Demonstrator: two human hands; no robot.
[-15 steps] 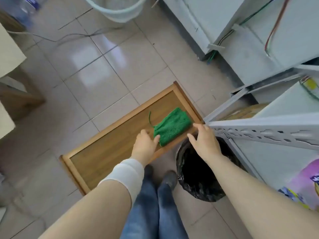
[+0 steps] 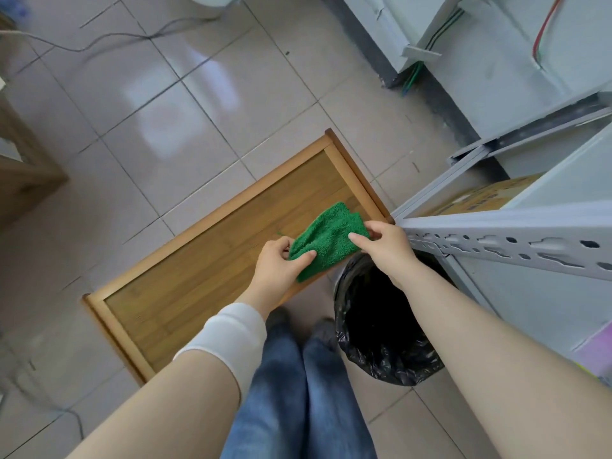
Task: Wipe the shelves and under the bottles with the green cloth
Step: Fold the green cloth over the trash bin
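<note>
The green cloth point(image 2: 326, 238) is lifted just above the right end of a low bamboo shelf top point(image 2: 205, 256). My left hand point(image 2: 278, 263) pinches its lower left edge between thumb and fingers. My right hand point(image 2: 384, 243) pinches its right edge. The cloth hangs crumpled between the two hands. No bottles are in view.
A bin with a black liner point(image 2: 381, 329) stands open right below my right hand. A grey metal rack point(image 2: 496, 240) with a perforated rail fills the right side, a cardboard box point(image 2: 486, 197) under it. Cables point(image 2: 109, 38) cross the tiled floor.
Both hands have taken hold of the cloth, which lay flat on the bamboo top, and raised it off the surface toward me.
</note>
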